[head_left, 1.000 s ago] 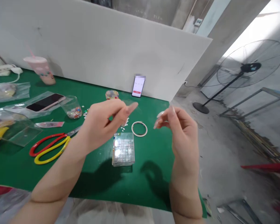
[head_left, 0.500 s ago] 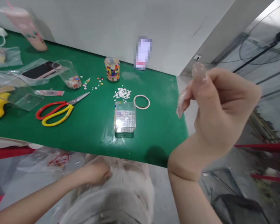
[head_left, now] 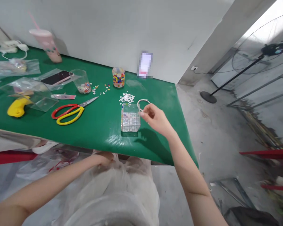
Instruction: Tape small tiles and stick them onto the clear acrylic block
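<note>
My right hand [head_left: 157,118] reaches over the green table [head_left: 103,125]. Its fingers are curled in a pinch between a clear square box of small mosaic tiles [head_left: 130,118] and a thin white ring [head_left: 141,102]; what they pinch is too small to make out. A small pile of white chips [head_left: 126,98] lies just behind the box. My left hand [head_left: 104,159] rests below the table's near edge on crinkled clear plastic [head_left: 118,191] over my lap, with its fingers tucked out of sight.
Red and yellow scissors [head_left: 69,112], a tipped clear cup with coloured tiles [head_left: 81,82], a mosaic-covered jar [head_left: 118,77], a phone on a plastic bag [head_left: 56,77], a yellow tool [head_left: 17,107] and a pink cup [head_left: 47,44] stand left. A phone [head_left: 145,64] leans on the wall. A floor fan [head_left: 269,51] stands right.
Both hands were raised together in front of me. My left hand has dropped to my lap and my right hand has gone down to the tile box and ring.
</note>
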Action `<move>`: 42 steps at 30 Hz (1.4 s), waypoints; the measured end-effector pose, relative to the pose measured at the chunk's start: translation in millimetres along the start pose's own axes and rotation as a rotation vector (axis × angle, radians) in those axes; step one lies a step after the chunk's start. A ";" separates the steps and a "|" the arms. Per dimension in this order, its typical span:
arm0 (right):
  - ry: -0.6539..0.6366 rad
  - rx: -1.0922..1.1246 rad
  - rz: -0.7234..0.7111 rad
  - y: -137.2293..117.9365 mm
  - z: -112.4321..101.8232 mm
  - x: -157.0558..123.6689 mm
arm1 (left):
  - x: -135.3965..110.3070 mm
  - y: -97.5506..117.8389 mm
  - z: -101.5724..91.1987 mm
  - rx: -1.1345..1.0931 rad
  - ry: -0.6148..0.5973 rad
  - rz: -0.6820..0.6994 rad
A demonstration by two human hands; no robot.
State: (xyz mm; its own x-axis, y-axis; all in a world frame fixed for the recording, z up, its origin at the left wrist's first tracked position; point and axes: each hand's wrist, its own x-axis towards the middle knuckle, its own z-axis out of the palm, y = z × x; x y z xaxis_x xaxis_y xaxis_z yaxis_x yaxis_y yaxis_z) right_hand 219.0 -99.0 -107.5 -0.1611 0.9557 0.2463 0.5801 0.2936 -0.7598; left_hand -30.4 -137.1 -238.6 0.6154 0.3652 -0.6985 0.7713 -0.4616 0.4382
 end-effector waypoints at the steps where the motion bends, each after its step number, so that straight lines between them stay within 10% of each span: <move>1: -0.023 -0.019 -0.019 3.9 6.0 -1.3 | -1.9 9.3 -0.5 0.007 -0.059 0.011; 8: -0.075 -0.124 -0.114 25.7 46.0 -2.3 | -59.1 61.0 -58.2 -0.064 -0.242 0.275; 14: -0.021 -0.117 -0.205 42.9 61.7 -1.6 | -67.1 2.3 -181.1 -0.049 0.681 -0.145; 18: 0.010 -0.096 -0.266 50.3 61.6 -7.1 | -43.2 -41.7 -223.9 0.037 0.980 -0.436; 27: 0.131 -0.079 -0.272 52.1 56.3 -12.9 | 13.6 -81.1 -276.2 0.205 1.003 -0.451; 32: 0.153 -0.084 -0.253 49.3 52.0 -14.4 | 35.3 -97.2 -271.2 0.238 0.970 -0.405; 42: 0.305 0.004 -0.180 46.8 48.5 -15.0 | 8.3 -125.7 -271.9 0.334 0.823 -0.297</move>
State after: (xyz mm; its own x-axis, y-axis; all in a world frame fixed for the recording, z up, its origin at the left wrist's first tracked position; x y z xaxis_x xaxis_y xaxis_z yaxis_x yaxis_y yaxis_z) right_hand 209.8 -98.6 -176.0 -0.0147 0.8387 0.5444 0.5611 0.4576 -0.6898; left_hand -78.1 143.7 -145.7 0.4205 0.9038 -0.0799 0.9073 -0.4193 0.0319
